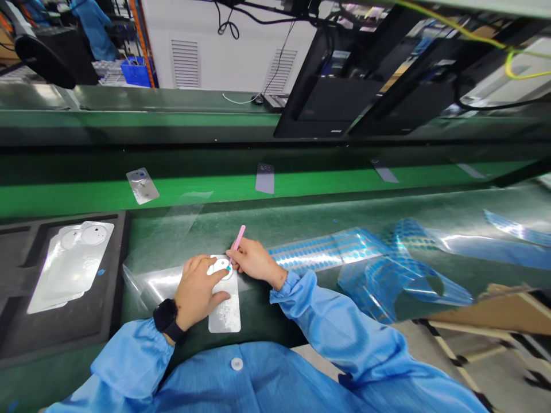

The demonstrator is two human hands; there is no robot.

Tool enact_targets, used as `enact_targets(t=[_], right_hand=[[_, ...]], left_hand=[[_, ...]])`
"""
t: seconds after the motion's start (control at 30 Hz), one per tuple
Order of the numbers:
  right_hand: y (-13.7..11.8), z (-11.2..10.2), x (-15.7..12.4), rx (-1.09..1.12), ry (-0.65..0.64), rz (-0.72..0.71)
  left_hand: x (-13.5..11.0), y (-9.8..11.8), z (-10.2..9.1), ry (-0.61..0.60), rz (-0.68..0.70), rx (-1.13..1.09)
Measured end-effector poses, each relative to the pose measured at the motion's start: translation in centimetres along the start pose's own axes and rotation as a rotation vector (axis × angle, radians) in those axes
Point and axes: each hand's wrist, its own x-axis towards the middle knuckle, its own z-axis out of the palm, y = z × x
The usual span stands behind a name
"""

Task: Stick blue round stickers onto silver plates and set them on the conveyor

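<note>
Left hand (198, 293) splayed flat, pressing white film card (224, 312) down; right hand (255, 259) pinches pink plastic pick (238, 244), tip at card's round patch.

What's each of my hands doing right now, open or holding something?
Left hand: open, fingers spread on a white sheet.
Right hand: closed, holding a pink stick.

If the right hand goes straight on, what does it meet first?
The right hand would probably meet the white round patch on the silver card first, at the pink tool's tip; the left hand's fingers lie just beyond, though depth is unclear.
</note>
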Motion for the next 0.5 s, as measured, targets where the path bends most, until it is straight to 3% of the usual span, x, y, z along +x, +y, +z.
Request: enact_targets(t=[0.17,0.37,0.5], right_hand=[[0.2,0.1,-0.1,0.010,0.027,-0.023],[0.7,-0.3,-0.5,0.204,0.074,0.070],[1.5,0.0,-1.4,0.150,0.101,-0.110]], left_hand=[[0.6,0.7,-1.1,-0.120,-0.077,0.024],[0.8,1.0,-1.3,-0.157,-0.108,0.021],[0.6,1.0,-1.2,-0.145,-0.117,0.008]])
